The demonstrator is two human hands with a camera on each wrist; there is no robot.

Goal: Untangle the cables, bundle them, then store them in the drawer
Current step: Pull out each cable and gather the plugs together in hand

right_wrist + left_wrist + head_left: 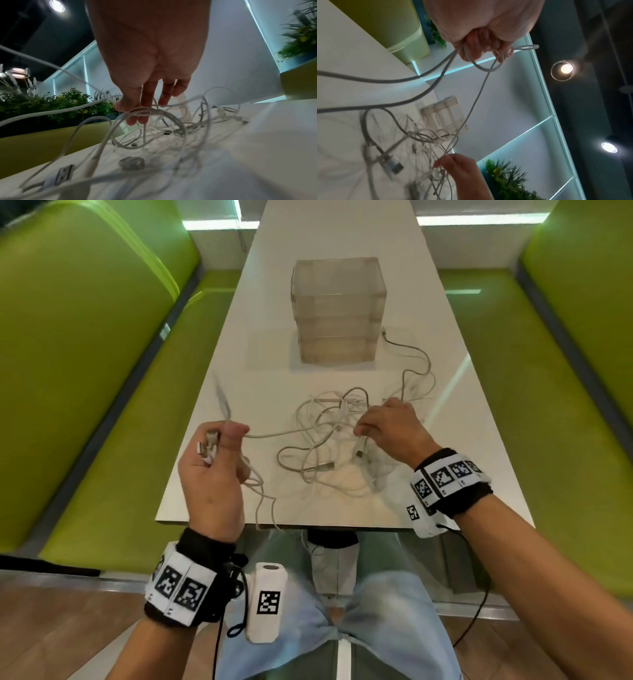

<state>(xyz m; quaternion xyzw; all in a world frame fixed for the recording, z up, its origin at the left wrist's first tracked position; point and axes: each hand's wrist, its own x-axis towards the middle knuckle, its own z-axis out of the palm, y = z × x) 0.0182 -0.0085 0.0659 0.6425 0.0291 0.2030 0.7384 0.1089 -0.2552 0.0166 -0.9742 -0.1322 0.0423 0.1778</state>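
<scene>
Head view, centre of frame: a white table (455, 460) runs away from the viewer between two green benches (102, 419). A clear drawer unit (337, 309) stands upright at upper centre, its drawers closed. Below it, at mid-frame, a tangle of white cables (329, 440) lies on the tabletop; one strand loops up the right side to end just beside the unit's lower right corner, and others trail over the near table edge at lower centre.

Left hand (212, 474), left of centre: raised above the near table edge, fingers curled round several cable ends, whose metal plugs (205, 446) stick out beside the thumb. In the left wrist view, upper centre, the curled fingers (481, 44) grip looped strands that run down toward the tangle at lower left of that frame.

Right hand (394, 429), right of centre: lowered onto the right part of the tangle, thumb and fingertips pinching a strand, with a USB plug (360, 453) hanging just below. In the right wrist view, centre, the fingers (147, 100) reach down among the loops; blur hides the exact contact there.

Both wrists carry black bands with patterned white tags.
</scene>
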